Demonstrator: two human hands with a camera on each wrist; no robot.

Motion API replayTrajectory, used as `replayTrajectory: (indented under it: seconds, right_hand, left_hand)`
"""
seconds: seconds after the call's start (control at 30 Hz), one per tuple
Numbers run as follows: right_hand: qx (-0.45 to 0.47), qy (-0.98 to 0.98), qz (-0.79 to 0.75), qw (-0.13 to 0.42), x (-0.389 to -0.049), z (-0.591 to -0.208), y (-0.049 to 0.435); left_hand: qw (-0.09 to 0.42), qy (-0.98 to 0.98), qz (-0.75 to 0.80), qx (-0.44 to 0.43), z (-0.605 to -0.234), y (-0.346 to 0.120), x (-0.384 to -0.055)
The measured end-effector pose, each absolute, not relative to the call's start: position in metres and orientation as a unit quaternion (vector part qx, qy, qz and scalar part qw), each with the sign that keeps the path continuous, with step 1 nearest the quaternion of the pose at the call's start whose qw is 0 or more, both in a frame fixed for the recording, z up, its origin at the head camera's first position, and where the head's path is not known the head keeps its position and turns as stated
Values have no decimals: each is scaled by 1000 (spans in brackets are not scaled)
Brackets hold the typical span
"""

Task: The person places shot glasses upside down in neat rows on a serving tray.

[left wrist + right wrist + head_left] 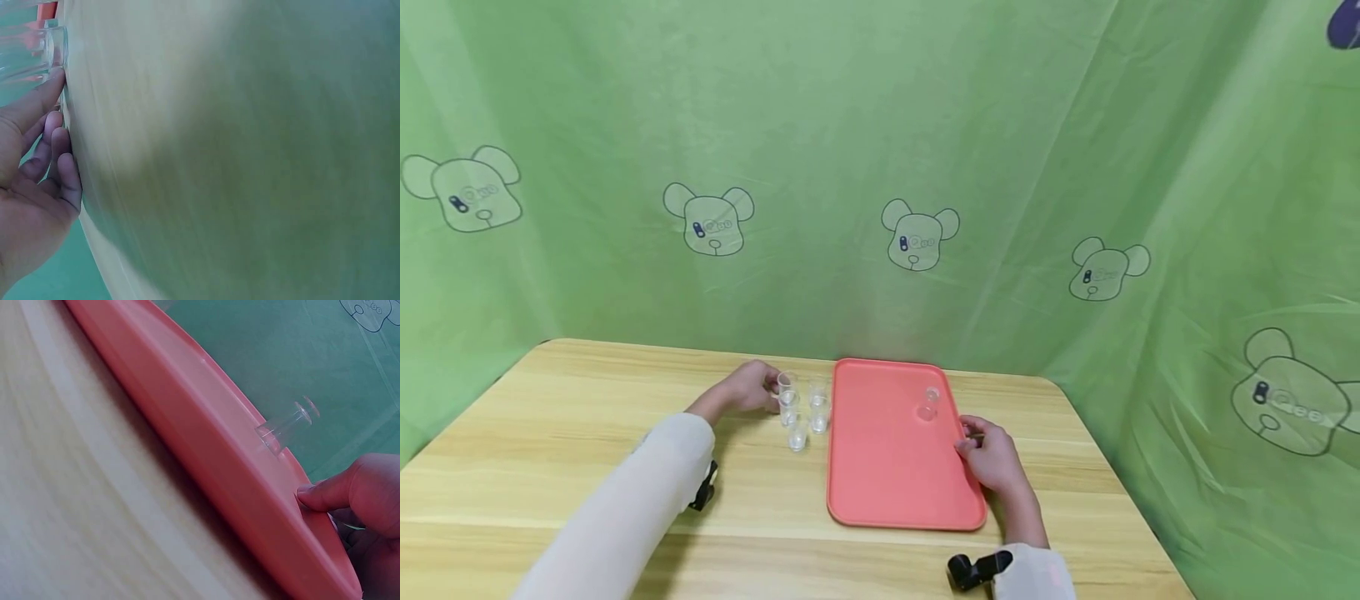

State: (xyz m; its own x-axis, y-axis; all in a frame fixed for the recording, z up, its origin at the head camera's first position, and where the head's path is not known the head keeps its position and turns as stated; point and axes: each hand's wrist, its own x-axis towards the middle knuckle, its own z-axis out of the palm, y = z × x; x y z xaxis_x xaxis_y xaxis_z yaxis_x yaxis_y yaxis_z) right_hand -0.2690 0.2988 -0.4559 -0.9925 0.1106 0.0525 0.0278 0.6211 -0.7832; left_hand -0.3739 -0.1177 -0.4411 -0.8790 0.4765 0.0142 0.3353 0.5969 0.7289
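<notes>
Several small clear glasses [797, 438] stand close together on the table, left of a red tray [887, 467]. My left hand [756, 387] is beside the back left glass [787, 385]. In the left wrist view the thumb stretches out straight, its tip right at a glass [47, 53]. The other fingers bend loosely near the tabletop. My right hand [994, 457] grips the tray's right rim. The right wrist view has its thumb on the rim, the other fingers partly hidden. One clear glass [284, 430] stands on the tray near that rim, wider end down.
The wooden table [760, 550] ends at a green curtain [820, 283] with bear-head drawings behind it. Another curtain side runs along the right. Black wrist devices [977, 572] are strapped at both sleeves. The tray lies close to the table's back edge.
</notes>
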Motion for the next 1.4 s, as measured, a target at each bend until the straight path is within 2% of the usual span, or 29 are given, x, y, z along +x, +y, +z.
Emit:
replayTrajectory:
  seconds: [0.33,0.6,0.83,1.07,1.4]
  right_hand:
    - [-38,-898,436,52,-270,-457,298]
    - [-40,-899,434,50,-270,-457,299]
    - [-40,-898,435,50,-269,-457,300]
    - [-37,-901,429,53,-270,-458,301]
    - [-31,-902,428,51,-271,-459,301]
  left_hand:
    - [89,887,379,248,-442,-120,-374]
    - [56,900,376,213,-435,-122,-372]
    - [44,896,384,219,-418,-124,-373]
    - [-3,896,372,244,-394,-117,-379]
    - [12,891,358,279,-365,-85,-370]
